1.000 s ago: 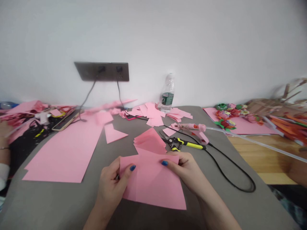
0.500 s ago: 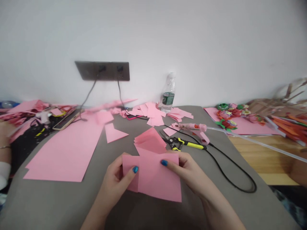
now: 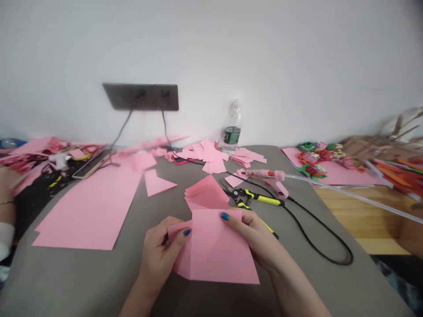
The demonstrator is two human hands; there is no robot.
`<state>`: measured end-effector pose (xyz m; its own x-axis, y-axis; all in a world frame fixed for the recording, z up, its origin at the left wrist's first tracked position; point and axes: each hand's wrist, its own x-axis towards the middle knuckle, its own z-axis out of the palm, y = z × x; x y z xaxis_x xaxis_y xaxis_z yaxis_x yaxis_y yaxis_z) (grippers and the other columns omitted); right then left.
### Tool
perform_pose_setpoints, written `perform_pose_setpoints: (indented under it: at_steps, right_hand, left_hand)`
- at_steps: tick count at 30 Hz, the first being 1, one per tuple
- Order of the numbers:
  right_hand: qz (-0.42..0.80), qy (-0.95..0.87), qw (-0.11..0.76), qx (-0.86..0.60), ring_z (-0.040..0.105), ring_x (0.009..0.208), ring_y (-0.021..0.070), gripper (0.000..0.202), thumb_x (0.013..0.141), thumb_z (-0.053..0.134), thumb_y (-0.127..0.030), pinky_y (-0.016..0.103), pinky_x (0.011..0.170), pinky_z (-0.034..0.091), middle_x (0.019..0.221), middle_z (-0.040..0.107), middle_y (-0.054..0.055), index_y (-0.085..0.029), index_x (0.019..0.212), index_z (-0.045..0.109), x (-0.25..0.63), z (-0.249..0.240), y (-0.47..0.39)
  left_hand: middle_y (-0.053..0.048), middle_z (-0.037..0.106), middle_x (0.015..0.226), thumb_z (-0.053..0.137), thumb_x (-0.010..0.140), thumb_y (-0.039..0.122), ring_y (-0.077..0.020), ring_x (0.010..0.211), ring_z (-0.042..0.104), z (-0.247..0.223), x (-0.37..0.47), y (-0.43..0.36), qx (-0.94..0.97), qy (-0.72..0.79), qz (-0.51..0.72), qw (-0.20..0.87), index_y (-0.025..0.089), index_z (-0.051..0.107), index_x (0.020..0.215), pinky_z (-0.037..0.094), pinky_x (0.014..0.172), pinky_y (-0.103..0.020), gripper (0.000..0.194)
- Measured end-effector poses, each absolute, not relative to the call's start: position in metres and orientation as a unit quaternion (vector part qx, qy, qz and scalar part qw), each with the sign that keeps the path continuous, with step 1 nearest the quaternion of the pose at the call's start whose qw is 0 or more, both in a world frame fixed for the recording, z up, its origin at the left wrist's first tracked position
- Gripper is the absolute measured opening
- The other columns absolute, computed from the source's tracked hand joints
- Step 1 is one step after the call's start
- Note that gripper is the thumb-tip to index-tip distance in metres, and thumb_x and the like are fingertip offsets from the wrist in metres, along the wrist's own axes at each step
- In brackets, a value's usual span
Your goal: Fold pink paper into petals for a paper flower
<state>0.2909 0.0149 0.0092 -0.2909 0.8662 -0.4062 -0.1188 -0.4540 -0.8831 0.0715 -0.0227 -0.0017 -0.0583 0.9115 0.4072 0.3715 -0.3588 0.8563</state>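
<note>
A creased sheet of pink paper (image 3: 220,253) is held up between both hands near the front of the grey table. My left hand (image 3: 161,246) pinches its narrower left flap, the thumb on the front. On the upper right part, my right hand (image 3: 247,231) grips the sheet with the thumb in front and the fingers behind. Just beyond it lies a stack of pink pieces (image 3: 206,192). Yellow and black pliers (image 3: 261,199) rest to the right of that stack, partly behind my right hand.
Large pink sheets (image 3: 95,207) lie at left beside a phone (image 3: 90,166). A pink glue gun (image 3: 267,176) with a looping black cable is at right. Behind stand a water bottle (image 3: 231,132) and paper scraps (image 3: 213,154). A person's arm (image 3: 7,207) shows at far left, paper flowers (image 3: 313,160) at right.
The left flap of the paper has folded further at the crease, and the sheet's lower right corner has shifted right and down. More of the pliers' lower handle shows.
</note>
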Motion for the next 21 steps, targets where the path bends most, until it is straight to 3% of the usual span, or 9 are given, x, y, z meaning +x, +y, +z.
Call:
perform_pose_setpoints:
  at_steps: [8, 11, 15, 17, 21]
  right_hand:
    - [0.702, -0.383, 0.353, -0.486, 0.049, 0.055, 0.0116, 0.056, 0.064, 0.083, -0.066, 0.021, 0.048, 0.033, 0.064, 0.061, 0.002, -0.013, 0.067, 0.066, 0.288, 0.011, 0.015]
    - [0.681, -0.412, 0.359, -0.487, 0.046, 0.054, 0.0109, 0.056, 0.069, 0.079, -0.067, 0.021, 0.047, 0.03, 0.062, 0.058, 0.001, -0.014, 0.066, 0.064, 0.289, 0.012, 0.016]
    - [0.658, -0.446, 0.353, -0.494, 0.044, 0.054, 0.0108, 0.057, 0.067, 0.079, -0.069, 0.022, 0.047, 0.028, 0.061, 0.054, 0.0, -0.014, 0.066, 0.064, 0.291, 0.019, 0.016]
    - [0.654, -0.452, 0.346, -0.498, 0.044, 0.054, 0.0114, 0.058, 0.066, 0.079, -0.07, 0.022, 0.047, 0.029, 0.06, 0.054, 0.0, -0.014, 0.066, 0.063, 0.291, 0.021, 0.017]
    - [0.661, -0.45, 0.343, -0.493, 0.044, 0.053, 0.0117, 0.058, 0.069, 0.076, -0.071, 0.022, 0.047, 0.028, 0.058, 0.054, 0.001, -0.014, 0.064, 0.063, 0.291, 0.018, 0.017]
  left_hand:
    - [0.001, 0.074, 0.068, 0.07, 0.086, 0.02, -0.0144, 0.059, 0.066, -0.004, 0.068, -0.024, 0.651, 0.472, 0.555, 0.213, 0.022, 0.075, 0.08, 0.052, 0.058, -0.021, 0.008]
    - [-0.003, 0.076, 0.074, 0.073, 0.084, 0.029, -0.0177, 0.065, 0.069, -0.002, 0.069, -0.022, 0.588, 0.503, 0.534, 0.34, 0.02, 0.076, 0.083, 0.054, 0.058, -0.023, 0.01]
    - [-0.007, 0.076, 0.082, 0.074, 0.082, 0.046, -0.0232, 0.075, 0.07, -0.001, 0.073, -0.023, 0.479, 0.512, 0.512, 0.497, 0.016, 0.076, 0.093, 0.056, 0.061, -0.027, 0.032]
    - [-0.008, 0.076, 0.084, 0.073, 0.083, 0.047, -0.0233, 0.077, 0.069, -0.002, 0.073, -0.024, 0.47, 0.525, 0.516, 0.488, 0.016, 0.076, 0.092, 0.056, 0.064, -0.028, 0.033]
    - [-0.002, 0.065, 0.068, 0.07, 0.086, 0.039, -0.0153, 0.061, 0.058, -0.006, 0.07, -0.024, 0.553, 0.524, 0.522, 0.384, 0.017, 0.071, 0.074, 0.047, 0.053, -0.022, 0.025]
